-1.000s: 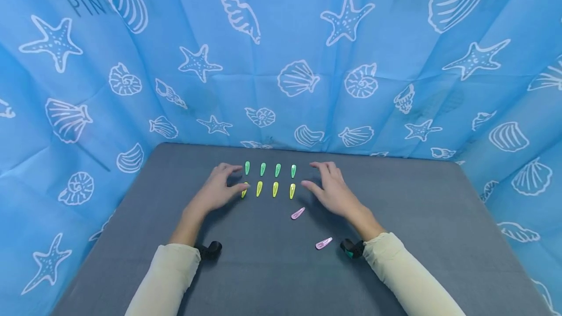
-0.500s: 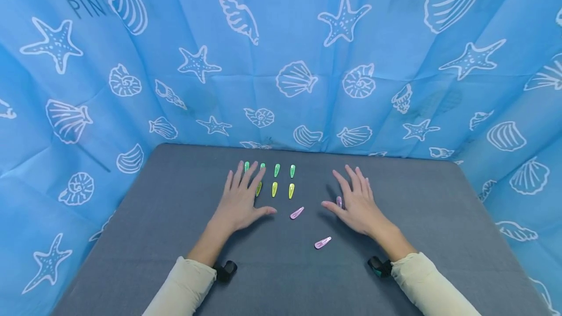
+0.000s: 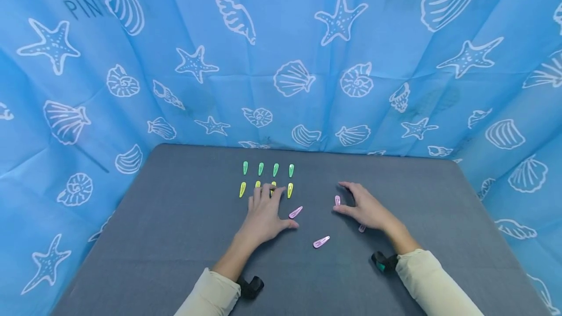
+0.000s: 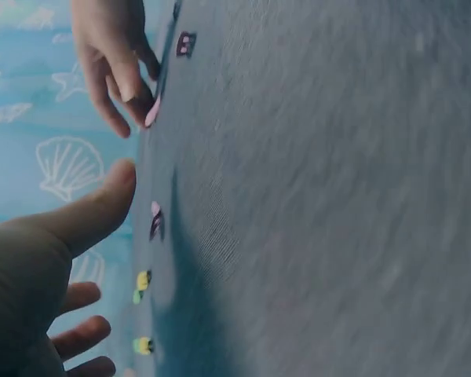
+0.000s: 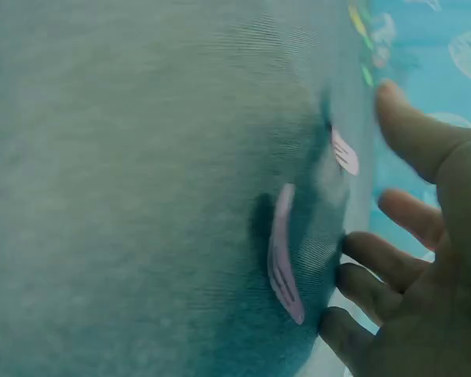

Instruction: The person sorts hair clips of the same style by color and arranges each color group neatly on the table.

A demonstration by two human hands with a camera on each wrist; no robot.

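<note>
My left hand hovers over the table with fingers spread, fingertips overlapping the yellow hair clips. A pink hair clip lies between its thumb and forefinger, untouched. To the right, my right hand has thumb and fingers apart around a second pink clip, thumb tip overlapping its lower end. Another pink clip shows partly beneath this palm and appears whole as a long pink clip in the right wrist view. One more pink clip lies nearer the front, between the hands.
Behind the yellow row stands a row of several green hair clips, aligned upright. Everything lies on a grey cloth-covered table. A blue curtain with white shells and starfish hangs along the back and sides.
Both hands were at the ends of the clip rows. The left moved right and toward the front; the right moved right and nearer, uncovering more pink clips. The rows look unchanged.
</note>
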